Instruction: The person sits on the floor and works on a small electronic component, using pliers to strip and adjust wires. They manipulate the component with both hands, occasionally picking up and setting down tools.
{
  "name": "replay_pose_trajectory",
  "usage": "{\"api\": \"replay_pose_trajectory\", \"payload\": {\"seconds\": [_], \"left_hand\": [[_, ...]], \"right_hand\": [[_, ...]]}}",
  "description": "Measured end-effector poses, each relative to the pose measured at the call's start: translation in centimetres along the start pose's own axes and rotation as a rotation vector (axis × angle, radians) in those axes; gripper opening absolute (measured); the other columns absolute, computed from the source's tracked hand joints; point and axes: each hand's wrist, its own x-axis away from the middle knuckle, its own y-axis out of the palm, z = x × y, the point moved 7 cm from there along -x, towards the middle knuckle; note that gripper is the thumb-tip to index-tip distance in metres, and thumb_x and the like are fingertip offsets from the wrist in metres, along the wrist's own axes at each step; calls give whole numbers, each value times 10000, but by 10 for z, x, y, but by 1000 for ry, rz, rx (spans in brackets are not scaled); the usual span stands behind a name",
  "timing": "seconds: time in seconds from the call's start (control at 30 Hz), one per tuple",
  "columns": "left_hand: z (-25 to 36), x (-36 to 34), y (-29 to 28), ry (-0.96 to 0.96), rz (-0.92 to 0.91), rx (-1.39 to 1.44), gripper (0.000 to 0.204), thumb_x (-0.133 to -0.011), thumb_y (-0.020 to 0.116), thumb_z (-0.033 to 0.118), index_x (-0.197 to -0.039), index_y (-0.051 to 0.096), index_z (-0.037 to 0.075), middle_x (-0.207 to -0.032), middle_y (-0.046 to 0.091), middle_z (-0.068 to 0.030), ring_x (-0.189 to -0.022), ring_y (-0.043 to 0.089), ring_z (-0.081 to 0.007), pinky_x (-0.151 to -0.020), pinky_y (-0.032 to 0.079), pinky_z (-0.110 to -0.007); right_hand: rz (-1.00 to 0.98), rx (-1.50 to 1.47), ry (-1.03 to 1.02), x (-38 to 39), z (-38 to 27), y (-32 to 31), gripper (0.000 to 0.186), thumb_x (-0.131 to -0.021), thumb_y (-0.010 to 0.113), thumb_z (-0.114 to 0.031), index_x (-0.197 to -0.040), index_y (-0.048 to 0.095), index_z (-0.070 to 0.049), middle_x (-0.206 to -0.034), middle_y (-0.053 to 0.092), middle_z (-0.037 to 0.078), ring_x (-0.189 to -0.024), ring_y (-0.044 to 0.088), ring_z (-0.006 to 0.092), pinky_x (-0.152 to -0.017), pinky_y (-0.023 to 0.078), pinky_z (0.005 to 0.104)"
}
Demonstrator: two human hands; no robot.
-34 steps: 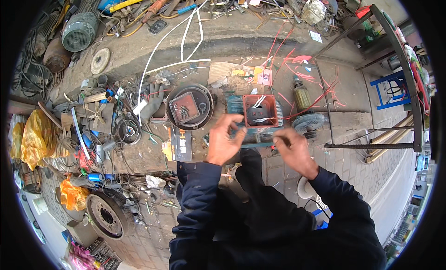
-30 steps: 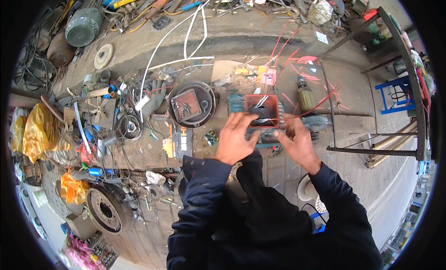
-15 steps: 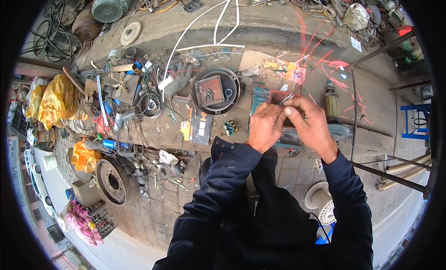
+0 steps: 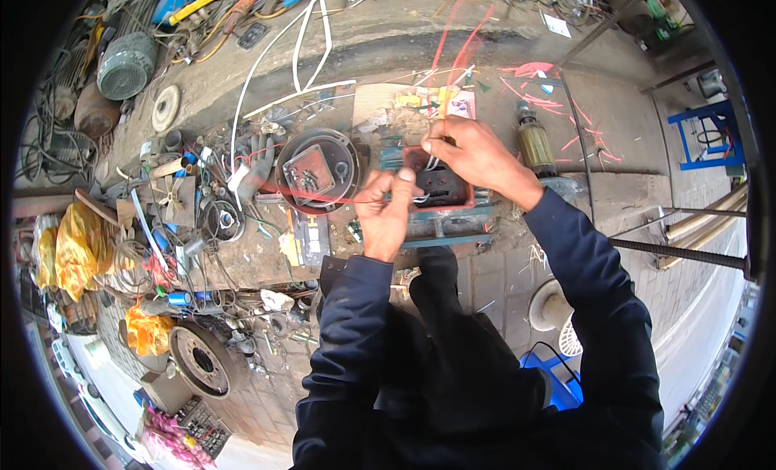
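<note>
1. Motor body (image 4: 440,227): teal; lies on the ground in front of the person and carries the red box (image 4: 470,197), the reference for all places below.
2. Round dark housing (image 4: 319,139): left of the red box, open side up.
3. Right hand (image 4: 477,155): above the far right part of the red box. Grip – thumb and fingers pinched together on the upper red wire (image 4: 443,46), which runs away past the far side of the box; its strands are blurred.
4. Left hand (image 4: 384,215): just beside the left edge of the red box, thumb raised. Grip – thumb and curled fingers closed on the left red wire (image 4: 339,199), which stretches leftward from the box, blurred, across the housing.
5. Armature (image 4: 534,145): a cylinder with a shaft, right of the red box, apart from it.
6. Square red frame (image 4: 323,169): left of the red box, inside the housing, with small metal pieces in it.
7. White leads (image 4: 431,160): at the red box, near the right fingertips; whether they are also gripped cannot be told.
</note>
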Motion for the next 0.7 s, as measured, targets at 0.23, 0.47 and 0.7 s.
{"api": "replay_pose_trajectory", "payload": {"seconds": [0.23, 0.47, 0.7], "left_hand": [[0, -17, 2, 44, 29, 194, 163, -1054, 581, 169, -1131, 617, 30, -849, 692, -36, -742, 592, -76, -707, 481, -243], [12, -18, 19, 40, -59, 189, 278, -998, 661, 100, -1250, 574, 19, -996, 695, -40, -811, 589, -69, -737, 497, -233], [37, -5, 29, 139, -189, -272, 396, -821, 776, 55, -1182, 614, 39, -938, 711, -84, -742, 661, -169, -664, 543, -317]], "right_hand": [[-26, 31, 119, -16, 18, 5, 210, -969, 634, -201, -957, 694, 0, -728, 660, 143, -658, 643, 237, -666, 510, 403], [-101, -195, 172, -12, 24, 9, 235, -911, 680, -233, -931, 696, 1, -799, 687, 181, -765, 684, 293, -732, 519, 414], [-109, -160, 224, 14, 26, 1, 225, -1000, 667, -173, -1143, 666, 0, -865, 664, 36, -746, 610, 97, -683, 528, 287]]}}
